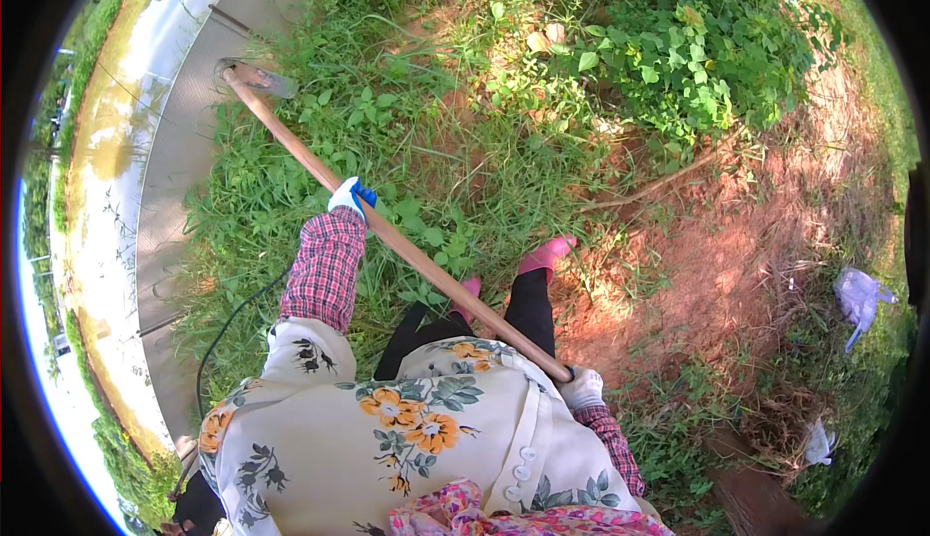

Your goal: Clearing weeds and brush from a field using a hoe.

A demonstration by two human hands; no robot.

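Observation:
Both of my hands are on the long wooden handle (421, 263) of a hoe, which runs slantwise across my body. My left hand (350, 199), in a white and blue work glove, grips the handle around its middle. At the handle's lower end, near my hip, my right hand (581, 389) holds on in a white glove. The metal hoe blade (265, 80) is at the far left, above the weeds (349, 122) beside a grey sheet barrier (178, 151). Part of the blade's edge blurs into its background, so I cannot tell whether it touches anything.
A leafy bush (697, 63) grows at the upper right, with a dry stick (661, 185) below it. Bare reddish soil (697, 267) lies right of my pink boots (546, 256). Plastic bags (859, 300) lie farther right. A dark cable (218, 332) curves along my left, and water (120, 136) lies beyond the barrier.

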